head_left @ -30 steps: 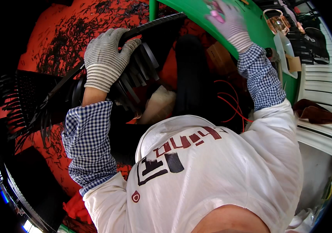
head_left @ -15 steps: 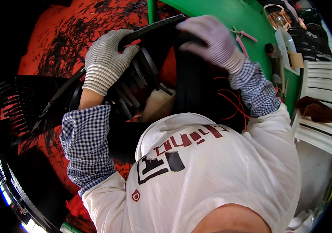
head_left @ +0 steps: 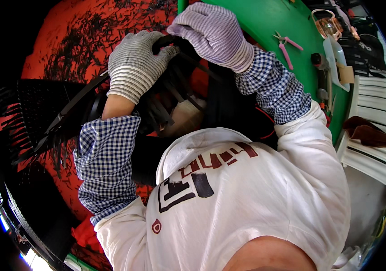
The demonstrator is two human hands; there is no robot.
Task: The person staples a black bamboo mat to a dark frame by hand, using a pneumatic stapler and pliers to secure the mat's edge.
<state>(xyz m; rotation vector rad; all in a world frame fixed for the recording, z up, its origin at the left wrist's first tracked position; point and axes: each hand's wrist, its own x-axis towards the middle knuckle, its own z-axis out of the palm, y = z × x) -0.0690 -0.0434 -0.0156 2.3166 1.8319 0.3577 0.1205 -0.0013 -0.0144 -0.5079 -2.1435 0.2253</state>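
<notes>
My left hand [head_left: 139, 62], in a striped knit glove, is closed round a black band [head_left: 162, 42], its thumb on the near side. Loose flat black strips [head_left: 171, 90] hang below this hand. My right hand [head_left: 215, 37], gloved alike, is just right of the left fingertips with its fingers curled together. Whatever it pinches is hidden under the fingers. A long black strip [head_left: 81, 95] slants down leftward from beside my left hand toward a dark piece with many strip ends [head_left: 37, 108].
Black scraps [head_left: 78, 49] litter the red floor on the far left. On the green table [head_left: 265, 22] at right lie pink-handled pliers [head_left: 286, 49], a tool with a dark round end [head_left: 318, 61] and a white tray [head_left: 332, 54]. A brown cloth [head_left: 369, 132] lies on white slats.
My right hand has swept left and away from me, its fingers curling in close to my left hand. The left hand has shifted slightly right, and the long band's right end no longer shows.
</notes>
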